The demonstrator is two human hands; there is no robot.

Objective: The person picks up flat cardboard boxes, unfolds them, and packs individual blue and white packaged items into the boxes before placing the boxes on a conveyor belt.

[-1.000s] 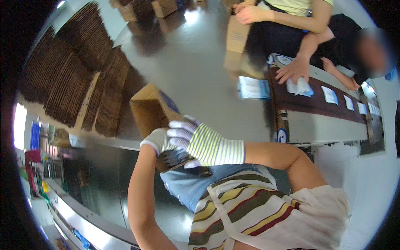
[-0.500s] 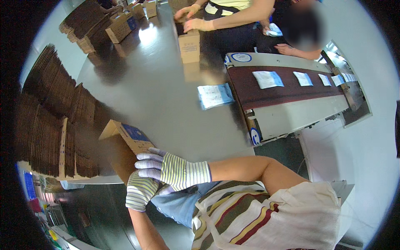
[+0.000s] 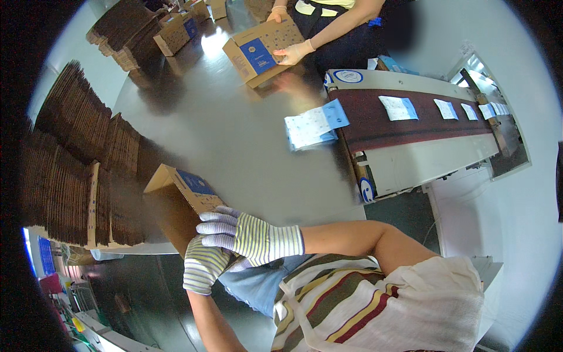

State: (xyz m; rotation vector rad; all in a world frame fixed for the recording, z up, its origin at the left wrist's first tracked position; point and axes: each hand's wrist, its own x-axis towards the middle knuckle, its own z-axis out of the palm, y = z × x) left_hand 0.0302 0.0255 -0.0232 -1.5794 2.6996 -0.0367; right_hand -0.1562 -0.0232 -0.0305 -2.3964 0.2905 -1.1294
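L hand (image 3: pixel 205 264) + R hand (image 3: pixel 249 237) on 1 box (image 3: pixel 186 199), grips can't tell; co-worker (image 3: pixel 340 28) w/ 1 carton (image 3: pixel 264 51)

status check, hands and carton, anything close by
Left hand and right hand both at near end of carton. Opening faces left. Cardboard stacks close on that side.

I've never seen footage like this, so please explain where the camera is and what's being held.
This view comes from a fisheye camera on a person's head, looking down, so straight edges bend. There's no robot: the person's own left hand and right hand, in striped gloves, touch an open cardboard box; their exact grip is hidden. On the shiny grey table stand stacks of flattened cardboard, and blue-and-white packets lie near a conveyor belt. Farther off, a co-worker holds another box.
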